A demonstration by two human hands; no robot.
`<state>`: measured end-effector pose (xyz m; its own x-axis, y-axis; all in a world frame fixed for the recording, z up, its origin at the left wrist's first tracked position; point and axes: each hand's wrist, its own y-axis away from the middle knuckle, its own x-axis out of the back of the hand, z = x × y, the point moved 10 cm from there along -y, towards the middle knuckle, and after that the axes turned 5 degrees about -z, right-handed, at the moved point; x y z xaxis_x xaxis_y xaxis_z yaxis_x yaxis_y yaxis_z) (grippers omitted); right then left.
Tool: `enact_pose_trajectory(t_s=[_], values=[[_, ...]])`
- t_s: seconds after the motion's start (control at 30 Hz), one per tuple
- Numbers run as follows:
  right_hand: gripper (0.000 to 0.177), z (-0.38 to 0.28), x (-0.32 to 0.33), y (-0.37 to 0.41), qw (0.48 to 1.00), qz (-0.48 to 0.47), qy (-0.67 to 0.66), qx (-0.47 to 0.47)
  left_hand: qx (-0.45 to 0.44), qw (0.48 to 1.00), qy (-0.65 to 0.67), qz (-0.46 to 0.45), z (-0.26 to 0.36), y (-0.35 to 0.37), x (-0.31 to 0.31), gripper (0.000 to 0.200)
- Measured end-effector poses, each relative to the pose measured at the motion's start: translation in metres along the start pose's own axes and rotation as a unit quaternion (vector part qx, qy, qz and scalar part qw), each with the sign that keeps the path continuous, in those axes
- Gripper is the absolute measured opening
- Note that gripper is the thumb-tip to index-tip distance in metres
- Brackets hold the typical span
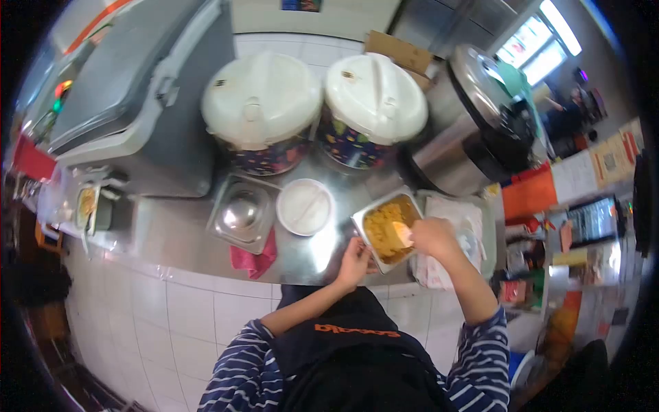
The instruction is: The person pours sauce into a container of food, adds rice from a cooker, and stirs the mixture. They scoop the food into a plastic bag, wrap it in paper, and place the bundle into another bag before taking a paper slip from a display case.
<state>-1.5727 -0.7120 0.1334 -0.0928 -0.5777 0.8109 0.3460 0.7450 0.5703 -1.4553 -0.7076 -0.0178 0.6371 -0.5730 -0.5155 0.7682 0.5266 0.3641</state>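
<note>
A rectangular metal pan (358,220) with yellow-orange food (383,221) in it rests near the front edge of the steel counter. My left hand (355,264) is at the pan's lower left side, its fingers closed against the wall. Over the right part of the pan, my right hand (434,237) is wrapped round a pale utensil (402,233), whose broad end lies in the food. A round white lid (305,207) sits left of the pan. Beside it is a metal lid (241,209) on a rectangular container, with a pink cloth (254,259) below.
Two white-lidded containers (262,99) (374,96) stand at the back, beside a large steel dispenser (456,130). A grey insulated box (147,110) is at the left, with a small food pan (101,208) near it. A tray with white cloths (439,273) lies right. Far right, a person (564,118) is visible.
</note>
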Motion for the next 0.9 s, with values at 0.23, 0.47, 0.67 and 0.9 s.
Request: enact_pose_trajectory(t_s=[0.23, 0.47, 0.67, 0.9], values=[[0.031, -0.026, -0.025, -0.014, 0.998, -0.021, 0.038, 0.046, 0.084, 0.989, -0.114, -0.041, 0.035, 0.025, 0.053, 0.047], [0.024, -0.001, -0.027, -0.029, 0.995, 0.001, 0.095, -0.007, -0.211, 0.871, -0.110, 0.430, 0.148, 0.156, 0.271, 0.014], [0.026, 0.015, -0.041, -0.046, 0.992, 0.017, 0.120, -0.022, -0.152, 0.853, -0.023, 0.499, 0.132, 0.192, 0.297, 0.018], [0.016, 0.027, -0.042, -0.044, 0.985, 0.105, 0.139, 0.020, -0.191, 0.844, -0.094, 0.493, 0.114, 0.177, 0.287, 0.017]])
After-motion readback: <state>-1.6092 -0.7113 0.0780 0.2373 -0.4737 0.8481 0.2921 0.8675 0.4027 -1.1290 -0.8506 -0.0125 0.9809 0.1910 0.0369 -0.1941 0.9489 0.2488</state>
